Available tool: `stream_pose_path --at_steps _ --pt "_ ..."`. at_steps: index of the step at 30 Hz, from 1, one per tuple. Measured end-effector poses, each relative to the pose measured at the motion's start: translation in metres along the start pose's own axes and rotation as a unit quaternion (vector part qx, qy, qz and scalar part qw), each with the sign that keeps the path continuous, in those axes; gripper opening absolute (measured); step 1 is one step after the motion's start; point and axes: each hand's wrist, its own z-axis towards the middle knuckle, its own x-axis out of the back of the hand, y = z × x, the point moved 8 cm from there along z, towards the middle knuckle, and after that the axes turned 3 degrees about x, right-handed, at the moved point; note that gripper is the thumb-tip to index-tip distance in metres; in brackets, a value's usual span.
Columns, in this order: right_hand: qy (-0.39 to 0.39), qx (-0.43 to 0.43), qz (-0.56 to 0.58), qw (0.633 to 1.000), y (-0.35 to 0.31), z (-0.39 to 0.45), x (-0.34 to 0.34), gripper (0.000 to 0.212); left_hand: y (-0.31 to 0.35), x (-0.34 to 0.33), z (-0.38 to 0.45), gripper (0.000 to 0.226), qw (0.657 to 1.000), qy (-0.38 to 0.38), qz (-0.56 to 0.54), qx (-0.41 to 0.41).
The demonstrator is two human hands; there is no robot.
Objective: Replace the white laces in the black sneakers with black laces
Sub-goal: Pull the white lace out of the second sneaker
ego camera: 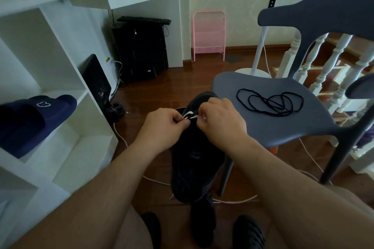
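A black sneaker stands in front of me, its toe end pointing away from me. A short stretch of white lace shows between my two hands over the sneaker's upper part. My left hand pinches the lace from the left with curled fingers. From the right, my right hand pinches it too. Loose black laces lie coiled on the seat of a grey-blue chair to the right. A second dark shoe is partly visible below the first.
White shelving fills the left side, with navy slides on a shelf. A white cable runs over the wooden floor. A computer tower, a pink rack, a fan stand and white stair balusters stand beyond.
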Motion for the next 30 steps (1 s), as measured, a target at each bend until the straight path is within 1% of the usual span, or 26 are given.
stream_pose_path --at_steps 1,3,4,5,7,8,9,11,13,15,18,21,22,24,26,27,28,30 --pt "0.005 -0.036 -0.004 0.999 0.013 0.002 0.004 0.015 -0.003 0.004 0.001 0.025 1.000 0.010 -0.003 0.009" --pt "0.001 -0.134 -0.004 0.991 0.051 0.005 0.014 0.017 -0.012 0.013 0.004 0.026 0.999 0.039 -0.013 0.028" --pt "-0.015 -0.174 0.008 0.985 0.069 0.004 0.017 0.019 -0.017 0.017 0.005 0.026 0.998 0.047 -0.023 0.034" --pt "-0.035 -0.195 0.024 0.980 0.080 0.002 0.016 0.020 -0.020 0.018 0.005 0.025 0.998 0.050 -0.032 0.037" --pt "-0.062 -0.188 0.061 0.978 0.079 -0.001 0.011 0.016 -0.021 0.016 0.003 0.024 0.998 0.044 -0.025 0.033" --pt "-0.055 -0.169 0.085 0.980 0.070 -0.001 0.010 0.013 -0.019 0.014 0.002 0.025 0.999 0.038 -0.015 0.029" --pt "-0.038 -0.142 0.109 0.983 0.058 0.000 0.010 0.015 -0.017 0.012 0.002 0.025 0.999 0.033 -0.007 0.026" --pt "-0.010 -0.066 0.126 0.990 0.028 0.001 0.012 0.026 -0.012 0.009 0.002 0.027 1.000 0.025 -0.001 0.018" --pt "-0.020 0.007 0.085 0.996 0.003 -0.002 0.004 0.026 -0.004 0.006 0.000 0.028 1.000 0.018 0.007 0.005" --pt "-0.023 0.034 0.029 0.999 -0.009 -0.005 -0.005 0.020 0.003 0.003 -0.002 0.028 1.000 0.014 0.014 -0.008" --pt "0.007 0.026 -0.008 1.000 -0.011 -0.002 -0.007 0.014 0.008 -0.002 -0.004 0.026 1.000 0.011 0.010 -0.013" --pt "0.015 0.032 -0.024 0.999 -0.012 0.002 -0.002 0.017 0.006 -0.001 -0.003 0.025 1.000 0.012 0.008 -0.007" --pt "0.016 0.014 -0.023 1.000 -0.005 0.004 0.002 0.017 0.004 0.002 -0.002 0.025 1.000 0.017 0.006 -0.004" --pt "0.020 -0.073 -0.006 0.997 0.028 0.008 0.013 0.016 -0.002 0.009 0.000 0.025 0.999 0.031 -0.004 0.011" --pt "-0.006 -0.155 0.009 0.988 0.066 0.008 0.020 0.015 -0.008 0.016 0.002 0.026 0.999 0.044 -0.007 0.021" --pt "-0.033 -0.175 0.017 0.984 0.078 0.006 0.019 0.015 -0.010 0.018 0.001 0.026 0.999 0.047 -0.001 0.021" --pt "-0.059 -0.180 0.032 0.981 0.083 0.005 0.017 0.015 -0.010 0.019 0.001 0.026 0.999 0.049 0.007 0.020" --pt "-0.088 -0.156 0.079 0.981 0.074 0.004 0.011 0.019 -0.010 0.019 0.000 0.026 0.999 0.048 0.018 0.018"
